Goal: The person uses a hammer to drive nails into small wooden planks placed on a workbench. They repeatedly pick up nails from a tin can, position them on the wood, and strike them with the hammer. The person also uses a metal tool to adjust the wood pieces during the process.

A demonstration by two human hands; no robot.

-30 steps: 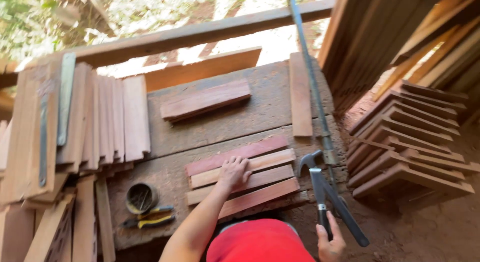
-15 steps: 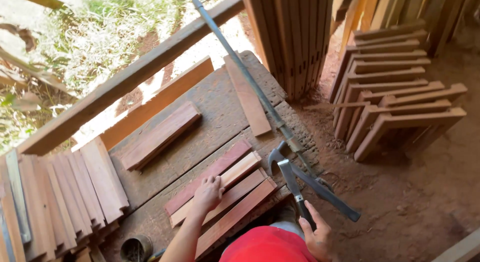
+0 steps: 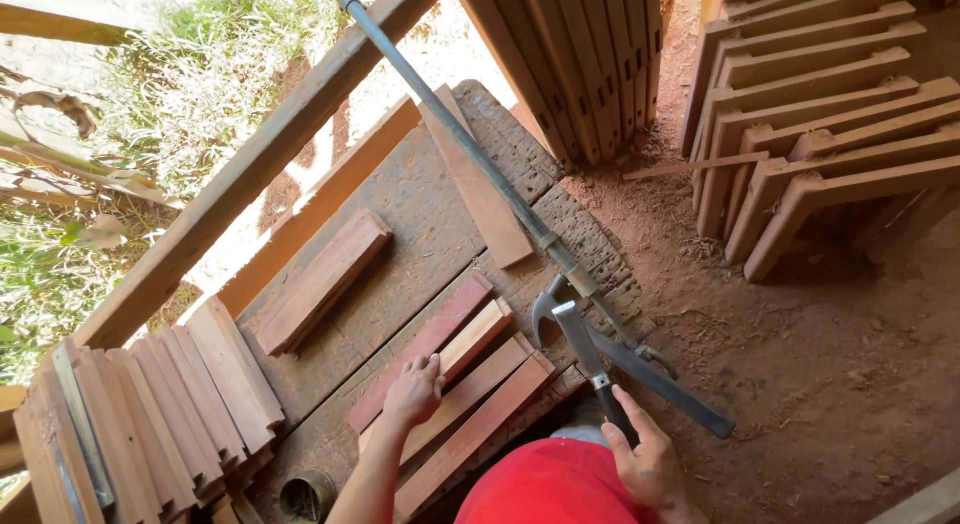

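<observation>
Left hand point(image 3: 413, 392) flat, fingers spread, pressing reddish wood slats point(image 3: 455, 384) lying side by side on worn desk point(image 3: 420, 224); right hand point(image 3: 648, 466) clenched round claw hammer point(image 3: 575, 329) handle at desk's edge.

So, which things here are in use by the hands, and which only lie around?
In use:
- left hand on the row of wooden slats
- right hand holding the hammer

Lying about:
- long metal bar
- stacked slats
- wooden frames
- small tin
</observation>
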